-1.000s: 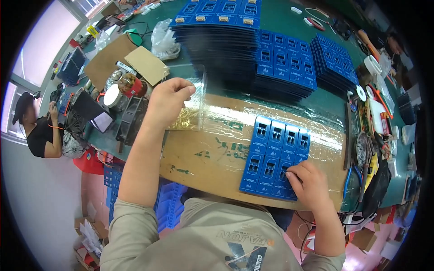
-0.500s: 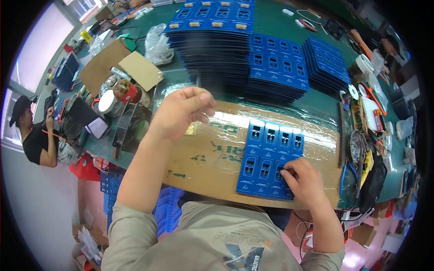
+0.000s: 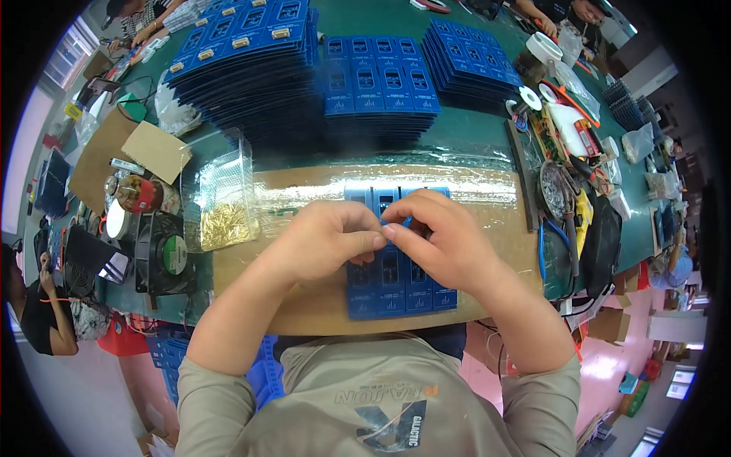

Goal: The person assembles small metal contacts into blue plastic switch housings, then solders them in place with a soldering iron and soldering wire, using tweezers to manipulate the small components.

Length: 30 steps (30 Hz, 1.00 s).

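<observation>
A blue circuit board panel [image 3: 364,293] with several repeated sections and dark cutouts lies flat before me, partly covered by my hands. Above its middle, my left hand [image 3: 324,240] and my right hand [image 3: 442,242] meet at the fingertips, thumbs and forefingers pinched together. Whatever lies between the fingertips is too small or hidden to make out. A bit of bright blue shows between my right thumb and forefinger. Left of the panel stands a clear plastic box [image 3: 228,225] of small gold-coloured pins, its lid raised.
Tall stacks of blue board panels [image 3: 251,84] [image 3: 381,84] [image 3: 472,61] stand behind the brown cardboard mat [image 3: 487,228]. A black fan [image 3: 161,255] and a jar [image 3: 141,194] are at left. Tools and tape rolls crowd the right, beside a dark bar [image 3: 521,175]. Other people sit around.
My left hand has come down from its raised place, and my right hand has left the panel's lower right corner; both now meet over the panel. The view has turned, bringing the pin box into sight.
</observation>
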Available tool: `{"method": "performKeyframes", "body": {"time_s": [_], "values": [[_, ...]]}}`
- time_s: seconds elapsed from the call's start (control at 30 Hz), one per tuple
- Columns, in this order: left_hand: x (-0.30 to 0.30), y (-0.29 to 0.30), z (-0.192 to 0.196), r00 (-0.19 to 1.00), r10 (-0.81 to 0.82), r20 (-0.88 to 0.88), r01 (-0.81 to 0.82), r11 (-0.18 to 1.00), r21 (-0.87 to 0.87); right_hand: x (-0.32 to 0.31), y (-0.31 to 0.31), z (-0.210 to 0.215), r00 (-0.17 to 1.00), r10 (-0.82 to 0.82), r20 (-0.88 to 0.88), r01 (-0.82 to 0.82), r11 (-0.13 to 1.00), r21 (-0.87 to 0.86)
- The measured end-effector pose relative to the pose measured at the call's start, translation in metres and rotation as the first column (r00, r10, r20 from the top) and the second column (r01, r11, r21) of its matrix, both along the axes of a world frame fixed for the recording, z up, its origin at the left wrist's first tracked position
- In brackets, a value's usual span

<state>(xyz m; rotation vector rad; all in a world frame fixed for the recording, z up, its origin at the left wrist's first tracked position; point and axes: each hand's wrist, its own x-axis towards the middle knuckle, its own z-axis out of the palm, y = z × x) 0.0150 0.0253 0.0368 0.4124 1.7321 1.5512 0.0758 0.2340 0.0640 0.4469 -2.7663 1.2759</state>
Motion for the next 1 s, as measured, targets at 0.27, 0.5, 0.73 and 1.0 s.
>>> {"method": "performKeyframes", "body": {"time_s": [0.27,0.5,0.73,1.0], "values": [[0.005,0.002,0.001,0.982,0.009,-0.191,-0.025,0.996,-0.08,-0.005,0.002,-0.006,0.996,0.086,-0.025,-0.082,0.988,0.129],[0.001,-0.002,-0.011,0.994,0.094,0.049,-0.098,0.993,0.073,0.025,0.022,-0.009,0.995,-0.027,0.091,0.022,0.998,0.056],[-0.006,-0.004,-0.02,0.946,0.254,0.202,-0.297,0.93,0.219,0.054,0.035,-0.033,0.985,-0.06,0.163,0.019,0.97,0.244],[-0.005,-0.004,-0.021,0.937,0.271,0.221,-0.321,0.917,0.237,0.055,0.032,-0.038,0.989,-0.046,0.143,0.006,0.963,0.268]]}}
